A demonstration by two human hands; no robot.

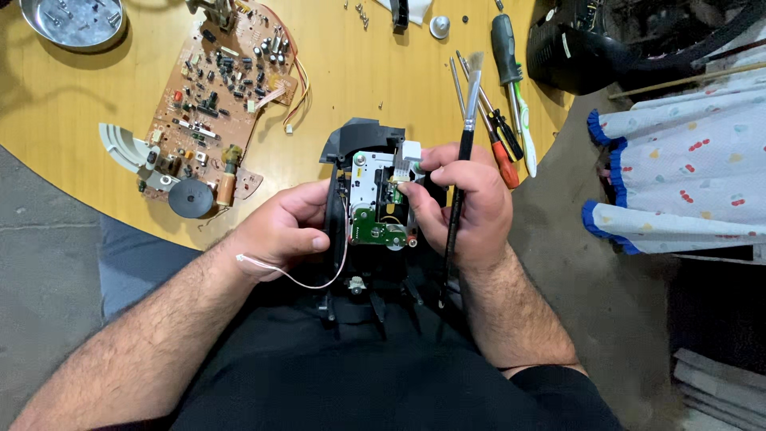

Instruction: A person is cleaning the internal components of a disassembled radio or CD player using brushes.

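Black plastic housing (355,144) with an exposed mechanism inside is held over the lap, just below the near edge of the round wooden table (351,72). It is gripped from the side by the left hand (283,227), whose fingers are curled shut around the housing's left wall, the thumb lying along the edge. A thin white wire (307,283) is looped from the left wrist down and back up to the mechanism. Inside the housing a silver metal plate (369,185) and a small green circuit board (375,227) are seen, with a white ribbon connector (408,156) at the top. The right hand (467,211) is closed on the right side of the housing, its fingertips pinched at the white connector, while a black-handled brush (463,160) is kept clamped between the fingers, bristles pointing up toward the table. On the table, a large brown circuit board (219,88) is laid to the left, with a small black speaker (190,198) and a pale curved plastic piece (124,145) at its lower end. A metal bowl (73,22) holding small parts is set at the far left corner. To the right of the brush, several screwdrivers (503,128) are laid together, one with a red handle and one with a green and white handle. A patterned cloth with blue trim (686,160) is seen at the right.
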